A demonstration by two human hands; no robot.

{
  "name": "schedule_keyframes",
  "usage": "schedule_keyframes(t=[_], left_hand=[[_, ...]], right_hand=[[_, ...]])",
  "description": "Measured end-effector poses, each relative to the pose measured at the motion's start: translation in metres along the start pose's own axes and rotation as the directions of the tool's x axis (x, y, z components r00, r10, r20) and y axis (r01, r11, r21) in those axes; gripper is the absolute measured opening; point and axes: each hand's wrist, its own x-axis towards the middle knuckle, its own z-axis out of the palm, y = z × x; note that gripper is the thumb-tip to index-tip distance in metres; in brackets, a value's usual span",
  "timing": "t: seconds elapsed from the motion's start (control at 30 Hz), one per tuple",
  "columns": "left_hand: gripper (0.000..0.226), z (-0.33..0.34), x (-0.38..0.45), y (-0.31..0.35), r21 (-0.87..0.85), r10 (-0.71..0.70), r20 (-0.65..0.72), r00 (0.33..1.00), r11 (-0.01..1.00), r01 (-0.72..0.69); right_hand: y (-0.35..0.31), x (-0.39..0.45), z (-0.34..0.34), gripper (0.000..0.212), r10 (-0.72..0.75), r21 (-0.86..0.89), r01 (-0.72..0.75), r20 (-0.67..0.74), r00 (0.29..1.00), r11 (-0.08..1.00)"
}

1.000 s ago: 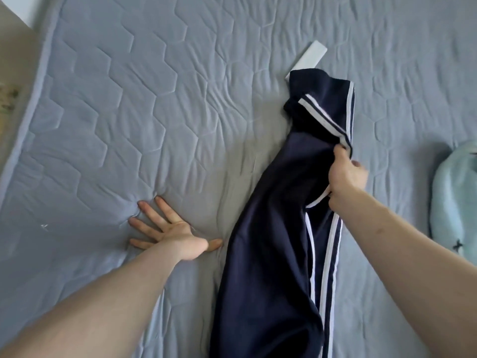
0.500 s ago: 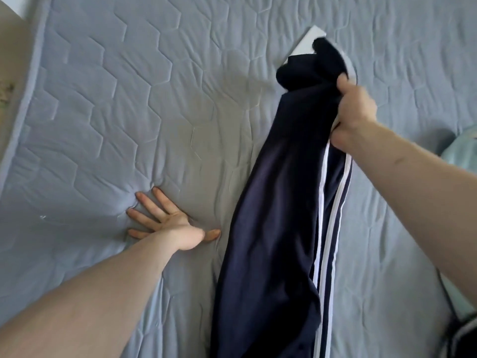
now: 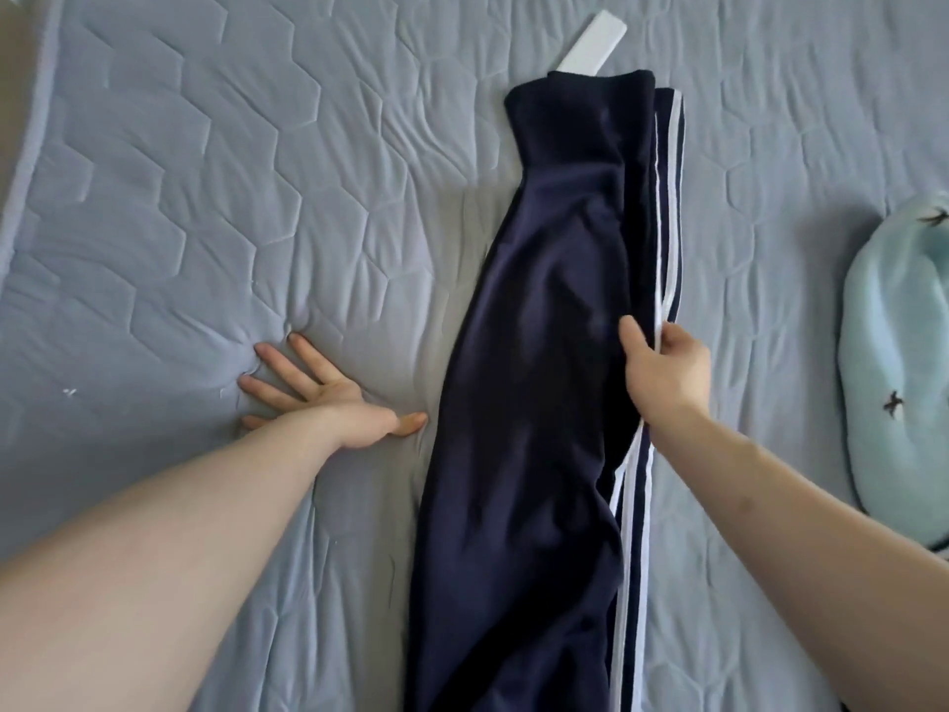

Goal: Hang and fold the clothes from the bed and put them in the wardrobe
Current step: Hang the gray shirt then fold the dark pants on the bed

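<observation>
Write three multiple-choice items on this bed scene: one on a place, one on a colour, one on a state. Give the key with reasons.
1. Where does the left hand rest?
A. On the trousers
B. On the quilted bed cover, left of the trousers
C. On the light blue garment

2. What colour are the side stripes on the navy track trousers?
A. White
B. Red
C. Yellow

3. What is the right hand doing?
A. Lying flat on the bed cover
B. Hanging idle above the bed
C. Pinching the striped edge of the trousers

Key:
1 B: its fingers spread flat on the grey bed cover, clear of the cloth.
2 A: white stripes run down the right edge.
3 C: thumb and fingers close on the striped edge.

Unused: a white flat object peeks from under the trousers' far end; a light blue garment lies at the right.
</observation>
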Motion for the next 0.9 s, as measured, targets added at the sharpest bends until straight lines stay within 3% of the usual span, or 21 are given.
schedule_keyframes(t=[0.1, 0.2, 0.27, 0.4, 0.5, 0.6, 0.67, 0.77, 0.9], left_hand=[[0.182, 0.003, -0.001, -0.001, -0.005, 0.01, -0.021, 1.0, 1.0, -0.01], [0.183, 0.007, 0.0, -0.006, -0.005, 0.024, -0.058, 0.998, 1.0, -0.024], [0.182, 0.01, 0.002, -0.01, -0.003, 0.046, -0.08, 0.996, 0.999, -0.046], [0.176, 0.021, 0.005, -0.027, 0.028, 0.14, -0.111, 0.984, 0.99, -0.138], [0.165, 0.032, 0.0, -0.053, 0.093, 0.229, -0.103, 0.968, 0.971, -0.22], [0.148, 0.048, -0.014, -0.088, 0.095, 0.346, -0.101, 0.933, 0.937, -0.337], [0.135, 0.066, -0.031, -0.11, 0.035, 0.407, -0.125, 0.905, 0.913, -0.406], [0.116, 0.103, -0.07, -0.143, -0.159, 0.462, -0.083, 0.883, 0.869, -0.469], [0.083, 0.154, -0.13, -0.176, -0.397, 0.489, -0.035, 0.872, 0.794, -0.461]], right_hand=[[0.019, -0.017, -0.022, 0.038, 0.053, 0.129, -0.03, -0.179, 0.982, 0.991], [0.033, -0.04, -0.039, 0.05, 0.126, 0.201, -0.107, -0.085, 0.988, 0.974], [0.052, -0.064, -0.045, 0.059, 0.121, 0.14, -0.125, 0.037, 0.992, 0.982], [0.103, -0.119, -0.054, 0.056, 0.075, -0.108, -0.054, 0.198, 0.977, 0.993], [0.127, -0.156, -0.061, 0.06, 0.034, -0.188, -0.007, 0.142, 0.989, 0.982], [0.131, -0.175, -0.057, 0.035, 0.003, -0.242, 0.024, 0.108, 0.994, 0.97], [0.128, -0.183, -0.052, 0.022, 0.086, -0.302, -0.028, 0.182, 0.979, 0.953], [0.122, -0.195, -0.052, 0.013, 0.126, -0.302, -0.065, 0.187, 0.974, 0.951], [0.114, -0.21, -0.06, 0.02, 0.163, -0.272, -0.123, 0.131, 0.978, 0.954]])
